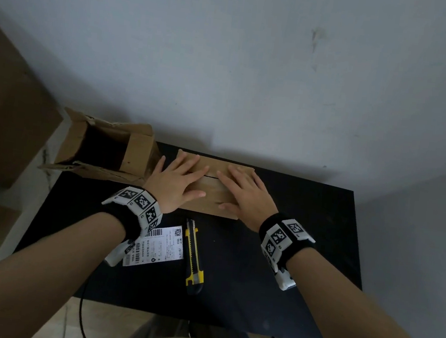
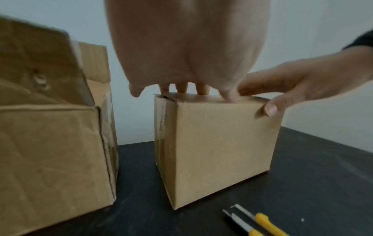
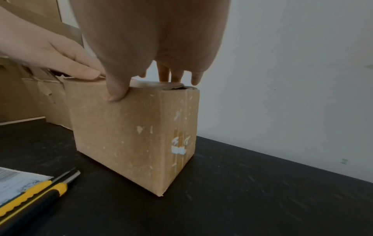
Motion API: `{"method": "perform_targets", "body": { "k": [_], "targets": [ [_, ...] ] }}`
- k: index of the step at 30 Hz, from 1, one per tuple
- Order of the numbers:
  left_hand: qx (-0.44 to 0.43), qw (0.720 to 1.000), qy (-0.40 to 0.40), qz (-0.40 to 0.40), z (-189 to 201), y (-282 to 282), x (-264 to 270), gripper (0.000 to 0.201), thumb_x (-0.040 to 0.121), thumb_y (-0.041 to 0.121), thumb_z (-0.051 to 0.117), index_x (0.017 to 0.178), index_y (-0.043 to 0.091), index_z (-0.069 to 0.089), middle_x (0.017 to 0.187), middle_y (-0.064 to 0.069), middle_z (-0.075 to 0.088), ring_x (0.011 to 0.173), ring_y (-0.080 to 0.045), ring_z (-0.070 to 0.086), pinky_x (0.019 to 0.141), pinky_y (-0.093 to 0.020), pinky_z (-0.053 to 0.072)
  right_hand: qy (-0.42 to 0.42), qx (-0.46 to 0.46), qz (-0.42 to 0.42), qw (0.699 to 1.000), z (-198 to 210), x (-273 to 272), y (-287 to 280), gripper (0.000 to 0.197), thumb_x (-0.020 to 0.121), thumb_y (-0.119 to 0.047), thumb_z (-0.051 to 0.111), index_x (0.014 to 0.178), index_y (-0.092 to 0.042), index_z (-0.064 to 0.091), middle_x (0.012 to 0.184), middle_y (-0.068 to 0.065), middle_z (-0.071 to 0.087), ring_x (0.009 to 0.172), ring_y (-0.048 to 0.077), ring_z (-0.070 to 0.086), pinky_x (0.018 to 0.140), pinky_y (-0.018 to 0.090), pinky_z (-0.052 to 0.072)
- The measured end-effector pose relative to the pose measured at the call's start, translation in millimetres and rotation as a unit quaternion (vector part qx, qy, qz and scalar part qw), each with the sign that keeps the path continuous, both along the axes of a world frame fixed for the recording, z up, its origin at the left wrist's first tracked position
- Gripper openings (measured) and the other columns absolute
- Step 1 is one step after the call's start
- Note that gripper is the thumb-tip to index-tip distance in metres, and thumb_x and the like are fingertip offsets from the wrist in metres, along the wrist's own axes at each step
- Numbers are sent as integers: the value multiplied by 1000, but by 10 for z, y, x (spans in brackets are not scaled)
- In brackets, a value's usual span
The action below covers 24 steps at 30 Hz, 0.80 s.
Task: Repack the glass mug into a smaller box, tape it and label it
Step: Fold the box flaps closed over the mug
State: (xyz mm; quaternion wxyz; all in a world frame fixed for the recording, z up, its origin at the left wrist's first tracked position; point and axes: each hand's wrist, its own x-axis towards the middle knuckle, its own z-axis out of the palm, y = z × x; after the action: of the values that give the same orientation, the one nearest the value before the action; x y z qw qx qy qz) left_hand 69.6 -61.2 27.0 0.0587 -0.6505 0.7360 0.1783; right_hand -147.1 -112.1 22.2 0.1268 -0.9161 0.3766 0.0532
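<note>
1. Small box (image 1: 215, 192) stands at the far middle of the black table (image 1: 306, 232), flaps down under the flat, spread left hand (image 1: 176, 183) and right hand (image 1: 244, 193).
2. Bare tabletop lies to its right; the open bigger box (image 1: 103, 148) stands just left.
3. Only the head view shows the whole label (image 1: 157, 246) beside the knife (image 1: 193, 256); the right wrist view alone shows white scuffs (image 3: 178, 147).

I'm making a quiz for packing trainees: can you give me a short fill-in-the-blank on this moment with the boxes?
1. Both hands, the left hand and the right hand, press flat on top of the ____ box.
2. The larger box stands with its flaps ____.
3. The yellow utility knife lies on the ____ table.
4. The shipping label lies beside the ____.

Missing words: smaller; open; black; utility knife
</note>
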Motion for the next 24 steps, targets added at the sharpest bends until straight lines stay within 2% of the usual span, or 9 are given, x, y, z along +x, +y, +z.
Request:
{"method": "perform_targets", "body": {
  "k": [2,6,8,11,14,18,21,24],
  "targets": [
    [-12,999,-31,-19,10,-9,8,75,86,68,32,148,38,5,158,6,-2,145,-20,-7,117,-53,2,6,-16,9,1000,-24,-2,9,67,93,-52,41,150,-28,15,158,7,16,145,24,15,119,43,7],
    [-29,997,-61,-45,31,-42,12,80,84,69,36,147,39,-3,156,3,9,143,-22,5,115,-56,7,-6,-32,9,999,-118,-20,36,68,89,-58,15,150,-26,18,156,9,23,144,26,20,118,43,9],
    [-22,996,-68,-53,58,-91,2,84,83,70,38,147,39,-6,154,1,14,141,-25,11,115,-56,8,-9,-42,14,999,-173,-31,39,69,89,-58,11,150,-27,19,155,9,25,144,26,21,117,41,7],
    [-5,996,-62,-58,97,-200,-16,86,77,70,49,147,37,12,149,-5,18,138,-27,15,116,-53,7,-18,-44,11,999,-217,-38,43,66,91,-56,13,149,-27,24,154,8,27,143,26,22,116,40,6],
    [49,999,6,-22,106,-252,-31,87,73,62,64,144,36,21,155,-6,2,143,-31,-1,115,-52,6,-32,-57,9,998,-236,-33,71,61,93,-53,19,147,-26,30,151,10,33,141,28,28,115,40,7],
    [56,997,46,-15,122,-250,-38,81,74,50,71,140,31,29,151,-5,14,141,-30,6,112,-46,21,-30,-62,8,998,-201,-15,107,58,94,-50,31,147,-25,29,152,10,31,141,28,27,115,41,4],
    [47,997,65,-7,119,-219,-23,77,73,48,72,137,30,33,149,-5,17,140,-30,9,110,-47,25,-36,-76,22,996,-186,11,146,58,95,-42,43,146,-18,33,150,11,34,139,28,31,115,48,11],
    [43,996,77,-6,103,-144,3,77,71,48,73,135,30,36,147,-5,21,140,-31,12,111,-48,26,-35,-73,32,996,-204,28,232,59,95,-39,40,148,-16,26,153,9,29,142,26,26,115,51,17]
  ]
}}
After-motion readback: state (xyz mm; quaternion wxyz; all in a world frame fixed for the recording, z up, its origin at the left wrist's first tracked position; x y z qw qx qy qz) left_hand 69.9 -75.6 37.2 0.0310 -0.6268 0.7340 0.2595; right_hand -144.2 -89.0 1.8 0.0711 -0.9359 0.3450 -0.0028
